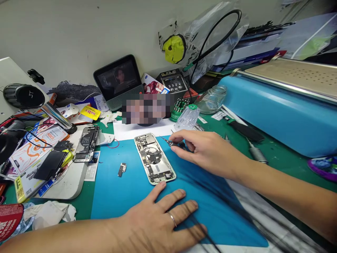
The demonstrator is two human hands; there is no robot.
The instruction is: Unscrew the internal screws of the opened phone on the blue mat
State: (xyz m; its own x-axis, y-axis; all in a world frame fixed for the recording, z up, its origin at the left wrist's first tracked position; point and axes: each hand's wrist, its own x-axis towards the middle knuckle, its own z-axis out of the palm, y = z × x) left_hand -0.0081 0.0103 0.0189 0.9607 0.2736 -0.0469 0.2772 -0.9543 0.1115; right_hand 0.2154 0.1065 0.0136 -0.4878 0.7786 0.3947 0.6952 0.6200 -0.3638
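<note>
My right hand [207,151] pinches a thin pair of tweezers [171,142], fingers closed on the grip, tip aimed left just off the upper right edge of the opened phone [154,158]; tip looks just clear of the chassis, can't tell if it touches; my left hand [163,219] lies flat and released, palm down on the blue mat [110,189], fingers spread, ring on one finger, thumb tip just below the phone's lower end, holding nothing; the phone lies face-open on the mat, long axis tilted a bit, internals and a round coil showing, pale frame; a small metal bracket [121,169] sits loose on the mat left of the phone, apart from it; further left a second stripped phone board [86,143] rests on a white tray [68,186], alongside a dark flat part [54,160]; white paper sheet [131,130] at the far edge of the mat; behind that a small screen device [117,80] leans near the wall, picture on; a green screwdriver set [180,109] and a clear plastic cap [187,117] stand just beyond the phone; glass jar [212,98] right of them; big blue machine [276,112] fills the right side; soldering iron [250,140] lies on the green bench cover in front of it; crumpled tissue [50,212] at lower left.
</note>
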